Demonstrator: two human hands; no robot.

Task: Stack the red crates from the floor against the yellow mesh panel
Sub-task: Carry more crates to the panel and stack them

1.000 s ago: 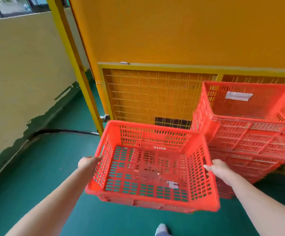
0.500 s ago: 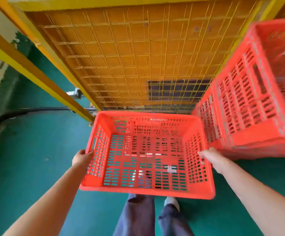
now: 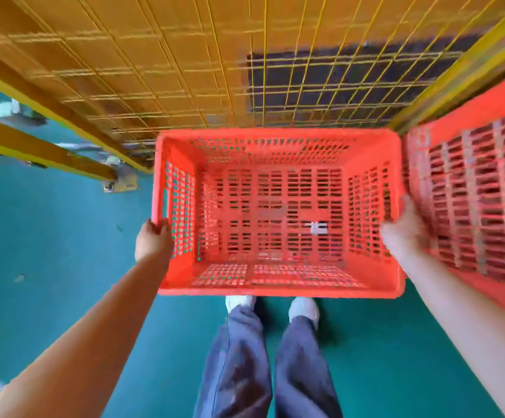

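Head view: everything is seen from straight above, and a fair bit of motion blur is noted.
Red crate (image 3: 278, 289): held level and open side up, right in front of the feet. It's carried by both side walls. Whether its base is down on the floor can't be told.
Left grip (image 3: 154, 240): closed on the crate's left wall near the front corner, with the fingers curled over the rim.
Right grip (image 3: 405, 233): clamped on the right rim about level with the left one. It's squeezed in between the crate and the stack beside it, and the fingers are too blurred to be made out one by one.
Yellow mesh panel (image 3: 154, 55): the crate's far rim is lined up along its bottom edge. Touching or just short of it can't be called.
Crate stack (image 3: 480, 206): more red slotted crates are piled just to the right of the held crate, also against the panel.
White scrap (image 3: 317, 228): a small pale bit is seen lying on the crate's slotted bottom, right of centre.
Dark patch (image 3: 335, 76): visible behind the mesh, above the crate.
Floor (image 3: 49, 236): painted green.
Legs (image 3: 239, 357): dark blue trousers, with pale shoes partly tucked under the crate's near rim.
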